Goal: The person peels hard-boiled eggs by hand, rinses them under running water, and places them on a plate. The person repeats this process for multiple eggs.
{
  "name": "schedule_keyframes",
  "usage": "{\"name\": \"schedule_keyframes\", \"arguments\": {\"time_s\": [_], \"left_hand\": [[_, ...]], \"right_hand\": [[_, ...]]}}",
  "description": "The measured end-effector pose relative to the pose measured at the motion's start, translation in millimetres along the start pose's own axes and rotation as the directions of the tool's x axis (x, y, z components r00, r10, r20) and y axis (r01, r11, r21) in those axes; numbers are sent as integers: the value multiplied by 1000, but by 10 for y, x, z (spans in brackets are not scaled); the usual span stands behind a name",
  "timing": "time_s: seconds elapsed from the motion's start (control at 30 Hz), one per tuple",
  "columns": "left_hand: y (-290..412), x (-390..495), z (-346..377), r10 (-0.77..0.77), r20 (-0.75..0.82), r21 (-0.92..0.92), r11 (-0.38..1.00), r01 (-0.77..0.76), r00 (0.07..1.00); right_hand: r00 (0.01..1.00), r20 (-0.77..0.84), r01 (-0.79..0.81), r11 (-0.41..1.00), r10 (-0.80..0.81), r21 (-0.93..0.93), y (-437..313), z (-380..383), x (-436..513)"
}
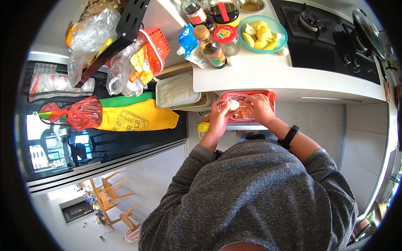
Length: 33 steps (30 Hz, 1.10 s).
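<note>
My left hand holds a white egg between thumb and fingers, over the left side of a red-rimmed bin below the counter edge. My right hand is just to the right of the egg, fingers bent over the bin; whether it holds anything cannot be told. Clear plastic and pale orange scraps, perhaps eggshell, lie in the bin beneath my hands. On the counter, another white egg sits beside a sauce bottle, and one more is beside a teal bowl of peeled yellow pieces.
A red-lidded glass jar, a sauce bottle and a blue pouch crowd the counter. The black gas hob is at right. Left are a plastic container and a yellow bag; a yellow-capped bottle stands below.
</note>
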State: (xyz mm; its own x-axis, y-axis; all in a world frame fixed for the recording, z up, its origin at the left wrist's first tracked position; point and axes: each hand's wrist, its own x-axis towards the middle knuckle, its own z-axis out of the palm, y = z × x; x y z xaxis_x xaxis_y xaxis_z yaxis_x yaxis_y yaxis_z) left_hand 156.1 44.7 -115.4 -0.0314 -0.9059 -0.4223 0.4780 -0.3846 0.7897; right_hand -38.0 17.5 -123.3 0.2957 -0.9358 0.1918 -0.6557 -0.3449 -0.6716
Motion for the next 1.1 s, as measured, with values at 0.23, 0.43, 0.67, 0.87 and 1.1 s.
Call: {"name": "schedule_keyframes", "arguments": {"time_s": [0.23, 0.43, 0.67, 0.87, 1.1], "left_hand": [[10, 40, -118, -32, 12, 9, 999, 32, 999], [-98, 120, -187, -86, 40, -6, 996, 87, 995], [-153, 186, -110, -105, 55, -10, 994, 106, 993], [-124, 99, 95, -83, 96, 28, 996, 81, 992], [-371, -54, 812, -89, 207, 52, 995, 80, 974]], "right_hand": [[981, 166, -84, 992, 100, -96, 37, 109, -39], [948, 223, -157, 942, 228, -298, 56, 203, -183], [983, 108, -120, 966, 148, -229, -63, 48, -257], [980, 126, -144, 987, 151, -65, -12, 12, -366], [975, -67, -209, 976, 212, 55, 331, -609, -790]]}}
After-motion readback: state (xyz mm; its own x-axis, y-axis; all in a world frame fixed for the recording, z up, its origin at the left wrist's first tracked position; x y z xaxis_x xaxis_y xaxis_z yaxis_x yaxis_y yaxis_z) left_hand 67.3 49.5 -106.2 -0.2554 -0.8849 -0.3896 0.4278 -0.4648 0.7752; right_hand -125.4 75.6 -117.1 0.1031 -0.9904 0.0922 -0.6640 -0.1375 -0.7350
